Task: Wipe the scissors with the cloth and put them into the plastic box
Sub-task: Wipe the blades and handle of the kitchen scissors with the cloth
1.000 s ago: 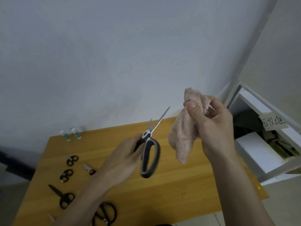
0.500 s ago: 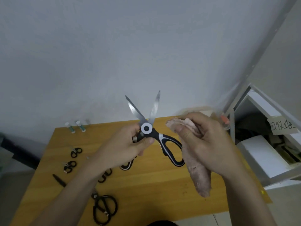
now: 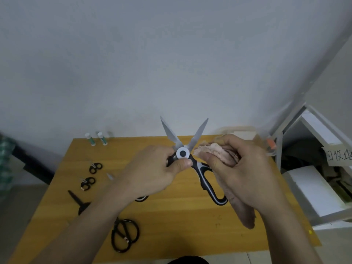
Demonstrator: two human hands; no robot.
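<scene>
The left hand (image 3: pixel 152 172) grips the scissors (image 3: pixel 187 151) at the pivot, blades splayed upward; the right hand (image 3: pixel 240 172), clutching the cloth (image 3: pixel 215 151), sits just right of that pivot

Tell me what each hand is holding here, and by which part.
The left hand grips the open scissors at the handle just below the pivot. The right hand clutches the bunched pink cloth near its top, the rest hanging below.
</scene>
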